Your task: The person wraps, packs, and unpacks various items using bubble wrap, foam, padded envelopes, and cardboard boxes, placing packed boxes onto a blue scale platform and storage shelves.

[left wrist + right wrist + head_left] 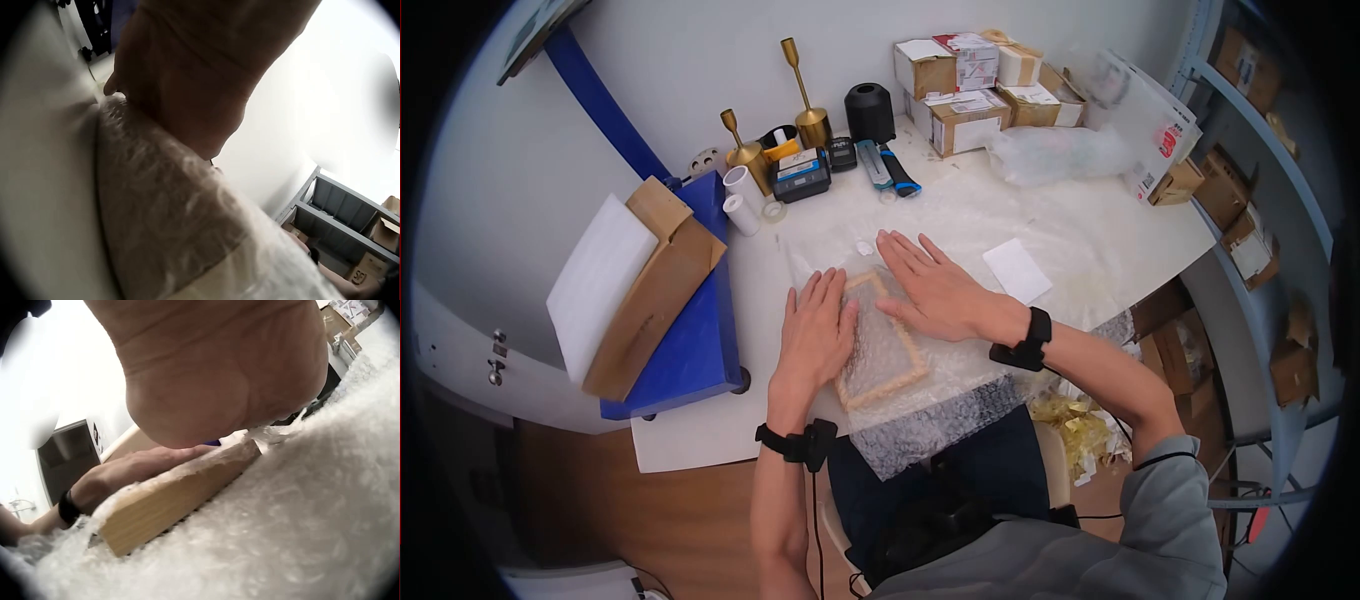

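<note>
A light wooden frame lies flat on the white table, with clear bubble wrap over it. My left hand rests along the frame's left side, fingers straight and pointing away from me. On the opposite side, my right hand is spread flat over the upper right edge, its thumb across the wrapped frame. In the right wrist view the pale wooden side of the frame shows under the film, with more bubble wrap spread beside it. The left wrist view has the wrapped edge beneath my left palm.
A white paper lies right of my right hand. Behind are a utility knife, tape rolls, a black device and brass holders. Boxes stand at the back right. A blue stand holds a carton at left.
</note>
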The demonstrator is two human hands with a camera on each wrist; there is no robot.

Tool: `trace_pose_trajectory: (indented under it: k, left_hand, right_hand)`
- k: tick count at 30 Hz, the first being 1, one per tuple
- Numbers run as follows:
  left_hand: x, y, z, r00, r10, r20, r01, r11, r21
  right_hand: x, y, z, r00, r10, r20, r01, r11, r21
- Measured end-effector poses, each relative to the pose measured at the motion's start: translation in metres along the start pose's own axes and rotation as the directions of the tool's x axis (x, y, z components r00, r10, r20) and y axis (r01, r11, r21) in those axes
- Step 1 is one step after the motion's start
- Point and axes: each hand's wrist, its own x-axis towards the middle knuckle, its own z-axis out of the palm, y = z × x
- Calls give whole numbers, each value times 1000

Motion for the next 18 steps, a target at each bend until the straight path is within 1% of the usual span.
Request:
trace_pose_trajectory:
  k: [1,2,3,4,6,7,8,9,10,11,12,13,14,15,16,17,18]
  left_hand:
    - [1,-1,2,999,-25,48,24,1000,8]
    - [0,-2,4,998,-29,51,29,1000,3]
    - [-1,-2,8,1000,-15,24,14,1000,16]
    - [-2,-2,10,1000,1,-4,-1,1000,31]
    - [-1,-1,10,1000,13,-11,-13,998,60]
    - [-1,-1,11,1000,26,-17,-24,996,90]
    - [-2,-1,13,1000,28,-9,-27,995,92]
    - [-3,-2,12,998,49,-38,-44,994,104]
    - [-3,-3,12,995,70,-68,-61,991,118]
    - [-6,-3,10,995,72,-62,-64,990,127]
    - [-12,-1,8,977,-27,-210,38,998,50]
    - [-16,1,5,928,-131,-348,125,991,-41]
    - [-23,5,-2,931,-123,-344,119,992,-33]
    - [-33,10,-11,889,-333,-314,259,932,-253]
    - [-39,13,-16,817,-524,-240,380,803,-458]
    - [-44,7,-12,818,-523,-240,381,805,-456]
    - [-50,-2,-5,823,-550,-141,380,718,-583]
  right_hand:
    - [-10,-11,-14,1000,1,5,-1,1000,0]
    - [-24,-26,-31,1000,9,12,-10,998,69]
    - [-39,-38,-37,1000,17,21,-20,990,139]
    - [-55,-50,-30,999,17,29,-21,990,141]
    - [-86,-74,-17,983,4,182,-30,990,138]
    - [-91,-78,-11,983,9,182,-35,989,140]
    - [-94,-83,-4,990,32,137,-45,995,88]
    - [-95,-85,1,995,53,86,-56,998,37]
    - [-95,-87,1,995,56,80,-59,997,44]
    - [-95,-90,-1,994,81,80,-87,993,75]
    - [-94,-93,-5,991,106,80,-114,988,105]
    - [-92,-97,-13,992,108,72,-116,987,112]
    - [-90,-102,-24,990,143,13,-144,985,98]
    - [-90,-105,-31,983,178,-43,-174,981,83]
    - [-86,-108,-32,982,181,-46,-177,981,84]
    - [-81,-115,-31,978,172,-116,-149,972,184]
    - [-78,-121,-29,968,167,-185,-110,953,283]
